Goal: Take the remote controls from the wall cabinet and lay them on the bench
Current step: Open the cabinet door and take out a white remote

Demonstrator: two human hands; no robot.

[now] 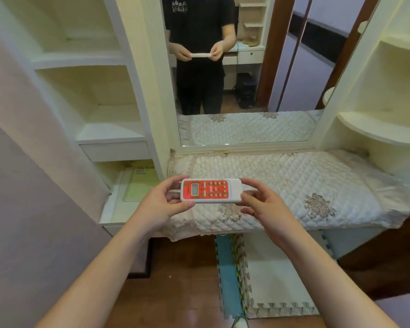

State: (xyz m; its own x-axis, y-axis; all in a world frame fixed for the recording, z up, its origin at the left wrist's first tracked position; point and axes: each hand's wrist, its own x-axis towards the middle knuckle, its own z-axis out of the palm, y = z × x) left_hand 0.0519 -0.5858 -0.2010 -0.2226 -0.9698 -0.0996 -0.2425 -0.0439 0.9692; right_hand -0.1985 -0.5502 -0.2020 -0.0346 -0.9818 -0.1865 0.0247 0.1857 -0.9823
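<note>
I see my left hand [162,204] and right hand [262,205] pinching the ends of a flat white remote control with an orange-red button face [210,191], level above the front edge of the quilted cream-covered table [294,178]. Beyond lies open quilt, then the wall mirror [246,91], flanked by cream cabinet shelves [104,136].

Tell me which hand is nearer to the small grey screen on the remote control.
Left. The left hand grips the remote control at the end where the grey screen sits. The right hand holds the opposite end, past the buttons.
</note>
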